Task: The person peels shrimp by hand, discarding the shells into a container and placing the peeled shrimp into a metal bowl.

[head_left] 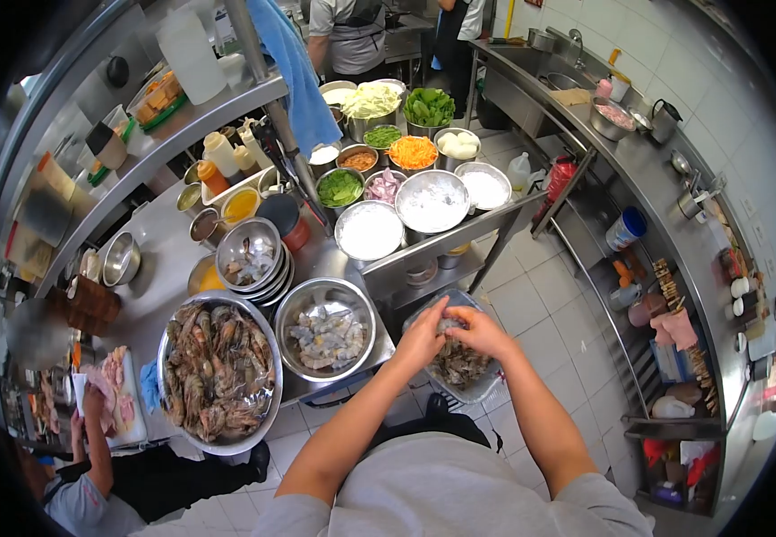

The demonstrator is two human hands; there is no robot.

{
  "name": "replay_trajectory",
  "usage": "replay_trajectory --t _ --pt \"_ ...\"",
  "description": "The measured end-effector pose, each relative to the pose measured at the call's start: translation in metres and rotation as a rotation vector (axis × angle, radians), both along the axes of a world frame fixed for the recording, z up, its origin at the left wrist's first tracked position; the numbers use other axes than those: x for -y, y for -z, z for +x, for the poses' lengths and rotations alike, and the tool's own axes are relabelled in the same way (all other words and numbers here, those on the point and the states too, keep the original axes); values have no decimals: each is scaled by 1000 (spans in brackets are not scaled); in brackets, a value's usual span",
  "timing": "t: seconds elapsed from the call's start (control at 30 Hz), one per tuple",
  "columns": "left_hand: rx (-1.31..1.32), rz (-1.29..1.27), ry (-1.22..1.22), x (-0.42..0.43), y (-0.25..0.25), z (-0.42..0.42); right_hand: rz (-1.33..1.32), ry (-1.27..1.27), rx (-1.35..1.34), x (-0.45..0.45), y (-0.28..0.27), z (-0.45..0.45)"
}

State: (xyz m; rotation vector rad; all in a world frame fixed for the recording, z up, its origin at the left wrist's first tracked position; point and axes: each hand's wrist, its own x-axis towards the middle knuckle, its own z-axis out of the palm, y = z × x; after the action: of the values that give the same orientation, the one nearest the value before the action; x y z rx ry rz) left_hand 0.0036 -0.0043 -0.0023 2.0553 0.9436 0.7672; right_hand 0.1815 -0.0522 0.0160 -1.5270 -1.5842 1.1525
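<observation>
My left hand [421,344] and my right hand [478,332] meet over a plastic tub [488,387] of shrimp shells and heads [459,365]. The fingers of both are closed around a small greyish shrimp [447,326], mostly covered by them. To the left, a steel bowl [368,309] contains peeled shrimp [323,338]. A larger steel basin [276,394] beside it is heaped with whole unpeeled shrimp [218,362].
Stacked steel bowls [273,234], the top one with some shrimp, stand behind. Pots of chopped vegetables [413,152] and white powder [370,231] fill the far counter. At left, another person's hands [92,403] are by raw meat [117,385]. A metal shelf [576,224] runs along the right.
</observation>
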Motion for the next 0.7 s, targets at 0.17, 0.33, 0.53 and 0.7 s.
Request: replay_trajectory --t 0.17,0.33,0.53,0.7 --pt "95 -952 154 -20 -9 -19 205 62 228 -1 0 -1" --pt "205 -1259 104 -31 1 -30 356 -107 455 0 -3 -12" --pt "119 -1349 63 -37 3 -27 346 -115 654 0 4 -26" --pt "100 -1382 3 -38 8 -17 370 -158 724 -6 10 -21"
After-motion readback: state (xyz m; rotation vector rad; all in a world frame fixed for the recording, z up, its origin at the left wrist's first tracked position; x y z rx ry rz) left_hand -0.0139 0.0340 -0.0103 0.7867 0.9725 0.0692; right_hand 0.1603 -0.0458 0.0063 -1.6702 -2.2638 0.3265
